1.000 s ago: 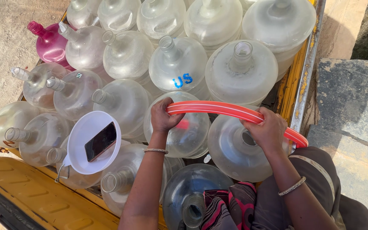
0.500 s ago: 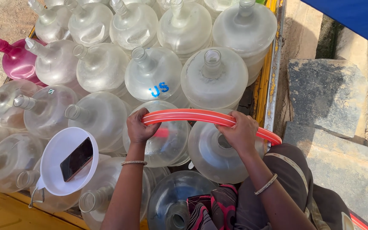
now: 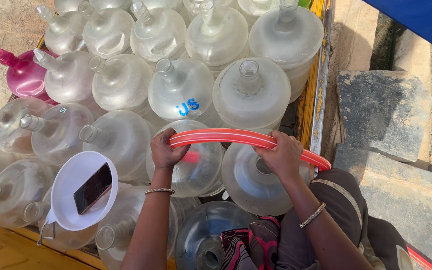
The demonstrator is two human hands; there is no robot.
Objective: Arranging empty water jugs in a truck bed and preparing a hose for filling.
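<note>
- My left hand [image 3: 165,149] and my right hand [image 3: 282,156] are apart, each clamped on the one red hose [image 3: 236,137] that arcs across the middle of the frame.
- The hose runs on to the right, past my right hand; its far end is hidden behind my knee.
- I count about twenty clear water jugs [image 3: 252,92] packed neck-up, filling the frame from the top to the lower left; several are cut off at the edges, so the count is rough.
- One pink jug [image 3: 23,75] lies at the upper left.
- One white funnel [image 3: 73,177] rests on the jugs at the lower left, with one dark phone [image 3: 93,188] inside it.
- One bangle on each wrist.
- The yellow cart rail [image 3: 312,100] runs down the right side of the jugs.
</note>
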